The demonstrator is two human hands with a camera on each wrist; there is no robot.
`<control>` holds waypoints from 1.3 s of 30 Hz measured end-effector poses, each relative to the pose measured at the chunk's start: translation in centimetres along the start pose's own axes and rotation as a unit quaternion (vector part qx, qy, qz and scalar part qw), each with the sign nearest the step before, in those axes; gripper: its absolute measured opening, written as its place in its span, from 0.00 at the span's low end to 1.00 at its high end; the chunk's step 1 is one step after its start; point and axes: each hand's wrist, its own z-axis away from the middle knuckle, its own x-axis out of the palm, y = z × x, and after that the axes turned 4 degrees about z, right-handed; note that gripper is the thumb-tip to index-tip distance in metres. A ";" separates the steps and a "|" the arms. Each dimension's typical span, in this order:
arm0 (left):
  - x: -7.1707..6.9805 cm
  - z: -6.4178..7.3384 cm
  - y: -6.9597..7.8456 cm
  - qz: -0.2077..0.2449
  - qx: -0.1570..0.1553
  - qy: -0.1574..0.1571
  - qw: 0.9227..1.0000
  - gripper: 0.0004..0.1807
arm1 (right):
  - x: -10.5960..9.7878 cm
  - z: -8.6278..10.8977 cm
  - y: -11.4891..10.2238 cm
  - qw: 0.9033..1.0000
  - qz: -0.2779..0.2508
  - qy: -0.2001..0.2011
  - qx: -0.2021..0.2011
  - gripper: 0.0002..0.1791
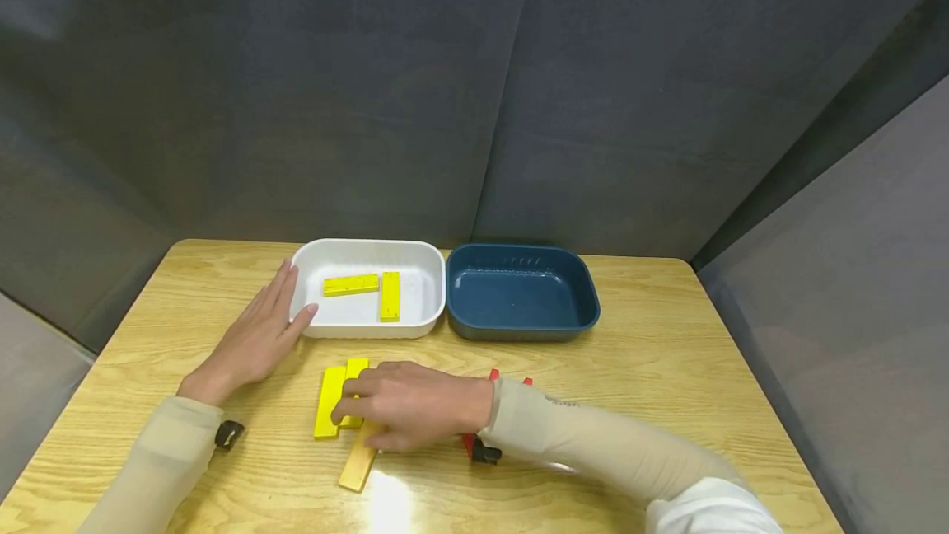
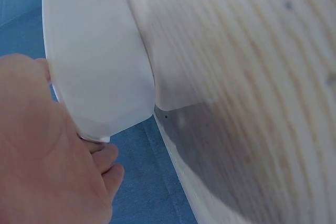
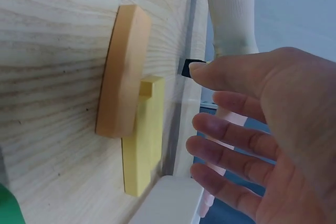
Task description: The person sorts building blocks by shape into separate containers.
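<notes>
On the left of the desk [image 1: 667, 402], the left hand [image 1: 252, 332] lies with fingers extended along the side of a white tray [image 1: 371, 330], thumb at its near rim. Inside, two yellow blocks [image 1: 350, 284], roughly crosswise, apart. In front of the tray, two loose yellow blocks [image 1: 329, 402] side by side; a wooden block [image 1: 357, 468] just beside them, nearer the person. The right hand [image 1: 415, 404], fingers loosely apart, is over these, holding nothing, and partly obstructs the head view of them. Further right, red pieces [image 1: 493, 374], mostly hidden by the right forearm [image 1: 593, 427]. Right wrist view: a green thing [image 3: 7, 208], cut off by the frame. A dark blue tray [image 1: 519, 333] stands just beside the white one; grey cloth [image 1: 371, 105] behind both.
</notes>
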 end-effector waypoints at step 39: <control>0.0 0.1 0.0 -0.005 0.006 0.003 1.000 0.47 | 3.2 -1.3 -1.0 0.998 0.031 -0.046 -0.042 0.18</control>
